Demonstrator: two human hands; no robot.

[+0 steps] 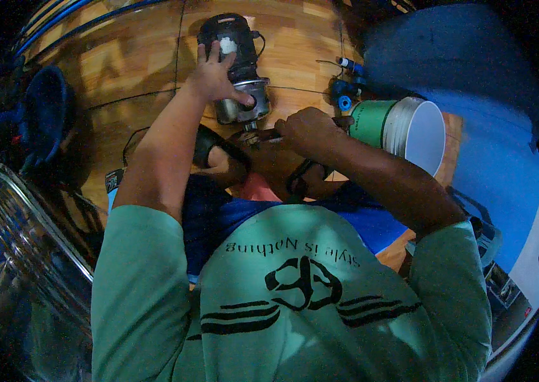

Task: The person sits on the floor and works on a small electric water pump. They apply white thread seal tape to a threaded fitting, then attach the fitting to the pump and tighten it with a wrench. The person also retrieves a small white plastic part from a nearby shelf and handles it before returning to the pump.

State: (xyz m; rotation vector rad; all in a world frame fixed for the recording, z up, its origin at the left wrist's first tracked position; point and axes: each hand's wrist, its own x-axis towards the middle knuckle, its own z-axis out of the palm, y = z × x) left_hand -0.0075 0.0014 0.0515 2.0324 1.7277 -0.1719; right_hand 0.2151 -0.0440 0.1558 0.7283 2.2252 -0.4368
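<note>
A dark motor-like unit point(226, 30) with a silver metal housing point(234, 114) rests on the wood-patterned floor in front of me. My left hand point(213, 79) lies over it with fingers spread, the thumb on the metal part and the fingertips against the dark body. A closed grip of my right hand point(309, 130) surrounds a dark long-handled tool, perhaps a wrench or pliers point(268, 135). The tool's head reaches the short fitting below the metal housing; whether its jaws clamp it I cannot tell. My sandalled feet are just below.
A green and white bucket point(369, 123) lies on its side by my right forearm. Small blue items point(344, 103) sit behind it. A blue mat point(502, 172) spreads on the right. At left are a dark blue basin point(45, 114) and a large shiny metal object point(34, 248).
</note>
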